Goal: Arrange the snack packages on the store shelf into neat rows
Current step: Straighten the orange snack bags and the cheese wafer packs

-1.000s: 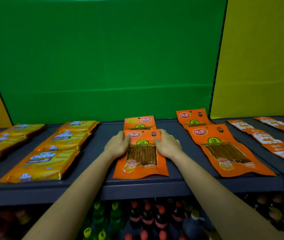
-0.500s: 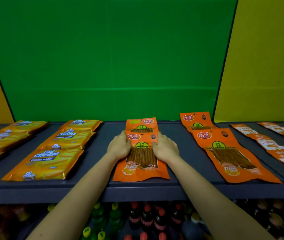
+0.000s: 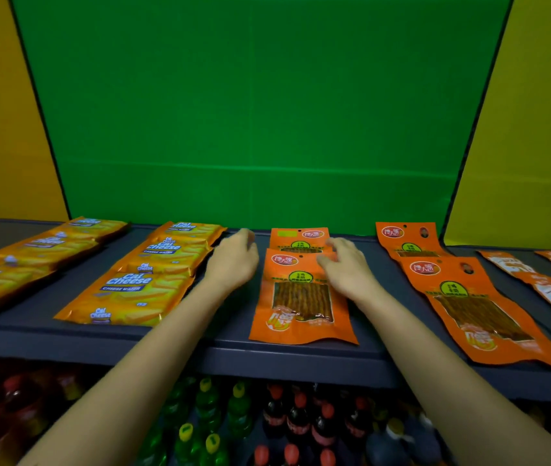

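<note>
On the dark grey flat shelf (image 3: 173,351), six yellow-orange foil Cal Cheese wafer packs (image 3: 126,294) lie in two rows of three. The left hand (image 3: 234,264) hovers beside them, fingers relaxed, holding nothing. Four orange plastic pouches with clear windows (image 3: 301,297) lie in two rows of two. The right hand (image 3: 348,272), fingers loosely spread, is over the middle row's front pouch; whether it touches the pouch cannot be told.

Single head view, close, facing forward-down over shelf (image 3: 284,361) toward green backdrop (image 3: 250,112).
</note>
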### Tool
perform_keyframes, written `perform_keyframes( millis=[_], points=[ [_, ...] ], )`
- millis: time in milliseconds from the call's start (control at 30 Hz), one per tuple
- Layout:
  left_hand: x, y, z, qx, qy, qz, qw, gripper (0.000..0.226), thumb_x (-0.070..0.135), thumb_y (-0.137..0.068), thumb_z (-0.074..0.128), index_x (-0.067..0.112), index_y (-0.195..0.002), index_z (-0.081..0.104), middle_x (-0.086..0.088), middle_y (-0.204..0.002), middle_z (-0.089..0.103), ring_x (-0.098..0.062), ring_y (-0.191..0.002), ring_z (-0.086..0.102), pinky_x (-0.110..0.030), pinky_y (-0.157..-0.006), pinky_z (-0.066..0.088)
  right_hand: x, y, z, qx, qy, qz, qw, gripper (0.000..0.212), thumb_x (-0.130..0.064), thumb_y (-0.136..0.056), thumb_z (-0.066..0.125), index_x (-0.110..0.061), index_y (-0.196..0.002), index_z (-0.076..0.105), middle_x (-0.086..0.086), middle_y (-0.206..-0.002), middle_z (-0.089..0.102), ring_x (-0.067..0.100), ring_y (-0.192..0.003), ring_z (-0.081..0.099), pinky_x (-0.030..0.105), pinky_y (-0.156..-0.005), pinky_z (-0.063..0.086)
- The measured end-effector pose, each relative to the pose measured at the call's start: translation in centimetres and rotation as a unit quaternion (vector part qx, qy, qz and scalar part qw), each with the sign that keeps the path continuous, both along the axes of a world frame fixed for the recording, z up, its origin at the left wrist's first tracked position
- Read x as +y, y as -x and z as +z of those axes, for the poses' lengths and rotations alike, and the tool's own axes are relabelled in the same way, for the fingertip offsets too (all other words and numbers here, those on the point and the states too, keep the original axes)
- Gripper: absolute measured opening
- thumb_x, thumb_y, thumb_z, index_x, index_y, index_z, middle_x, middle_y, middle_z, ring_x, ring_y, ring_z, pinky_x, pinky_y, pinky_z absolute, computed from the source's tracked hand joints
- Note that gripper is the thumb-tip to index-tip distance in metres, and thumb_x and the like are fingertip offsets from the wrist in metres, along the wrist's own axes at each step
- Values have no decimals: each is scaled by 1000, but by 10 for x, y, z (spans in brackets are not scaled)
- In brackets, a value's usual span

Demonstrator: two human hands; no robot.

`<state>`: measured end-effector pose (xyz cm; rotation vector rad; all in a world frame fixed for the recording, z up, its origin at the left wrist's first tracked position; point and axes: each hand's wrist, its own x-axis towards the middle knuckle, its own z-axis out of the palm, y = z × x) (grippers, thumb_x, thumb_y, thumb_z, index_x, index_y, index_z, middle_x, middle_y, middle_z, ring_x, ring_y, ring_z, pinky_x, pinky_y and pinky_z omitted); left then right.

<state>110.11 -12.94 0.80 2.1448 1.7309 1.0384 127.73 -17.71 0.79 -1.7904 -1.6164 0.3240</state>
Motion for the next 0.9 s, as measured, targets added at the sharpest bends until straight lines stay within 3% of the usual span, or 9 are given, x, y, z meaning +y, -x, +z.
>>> perform_keyframes(
  millis=[167,300,467,567,700,733,833,900],
  points=[
    [-1,73,40,-9,-71,58,996,28,13,-90,43,11,-107,66,-18,-115,65,-35,-108,57,-38,-89,44,1,49,30,38,-15,54,998,44,-23,-94,46,-14,-137,40,8,-143,40,24,-130,39,36,-109,32],
    [16,143,42,-62,-45,78,994,30,7,-88,43,7,-106,67,-18,-116,65,-33,-110,57,-36,-91,43,10,106,29,93,1,71,993,45,-18,-94,47,-7,-137,40,11,-141,44,21,-124,46,29,-107,30],
    [47,200,9,-158,53,58,984,35,2,-93,41,-6,-126,52,-21,-134,52,-30,-125,47,-32,-103,34,25,174,12,179,37,52,982,45,-20,-94,48,-3,-135,40,12,-141,45,24,-130,41,32,-106,30],
    [53,207,-11,-218,130,15,967,41,8,-95,42,-2,-134,42,-18,-141,45,-28,-128,44,-33,-107,32,30,202,0,222,48,12,974,43,-22,-95,47,2,-130,42,16,-135,49,28,-125,46,36,-102,35],
    [51,208,-19,-270,170,-41,947,49,13,-97,39,4,-144,26,-13,-151,31,-27,-133,39,-37,-110,32,31,223,-10,228,58,-5,972,32,-19,-97,41,-8,-127,47,12,-133,52,28,-119,52,38,-102,41],
    [50,208,-19,-282,176,-56,942,49,13,-97,39,4,-144,26,-12,-150,33,-27,-127,46,-36,-106,36,31,227,-11,225,57,-7,973,30,-19,-97,40,-10,-124,48,11,-130,55,28,-116,55,41,-101,43],
    [46,204,-20,-309,196,-104,925,40,8,-97,38,5,-136,38,-14,-127,54,-17,-83,61,-32,-78,49,30,235,-10,223,56,-12,973,31,-18,-97,39,-12,-126,48,8,-127,57,26,-113,57,36,-96,45],
    [44,202,-20,-309,206,-113,922,35,8,-96,37,11,-131,43,-11,-119,61,-24,-88,65,-37,-81,53,31,238,-10,217,58,-14,974,30,-18,-97,39,-14,-125,49,8,-125,59,25,-111,58,34,-92,45]
  ],
)
